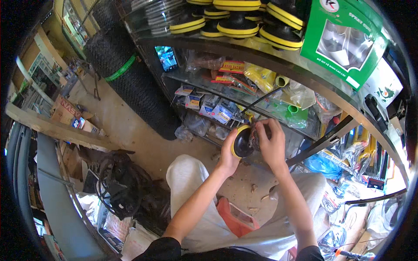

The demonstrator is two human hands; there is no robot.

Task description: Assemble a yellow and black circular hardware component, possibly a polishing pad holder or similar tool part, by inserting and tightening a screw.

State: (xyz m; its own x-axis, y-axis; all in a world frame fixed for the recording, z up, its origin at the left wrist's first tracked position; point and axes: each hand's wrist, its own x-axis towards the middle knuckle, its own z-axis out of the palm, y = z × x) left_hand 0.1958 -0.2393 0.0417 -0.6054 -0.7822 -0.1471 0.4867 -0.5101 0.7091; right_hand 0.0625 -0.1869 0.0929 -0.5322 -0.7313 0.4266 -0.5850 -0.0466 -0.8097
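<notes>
A round black pad with a yellow rim [242, 142] is held up in front of a glass display counter. My left hand [228, 153] grips its left edge from behind. My right hand [271, 141] covers its right side, fingers curled on a small dark part at the pad's centre that I cannot make out. A black cord [260, 101] runs up from the pad toward the counter top. My legs in light grey trousers [191, 187] are below, and an orange-red plastic piece [235, 216] lies on my lap.
A glass counter [261, 65] holds packets and bags on its shelves; several more black-and-yellow pads [237, 19] and a green box [342, 37] sit on top. A roll of black mesh [130, 82] leans at left. Tangled black cables [122, 182] lie on the floor.
</notes>
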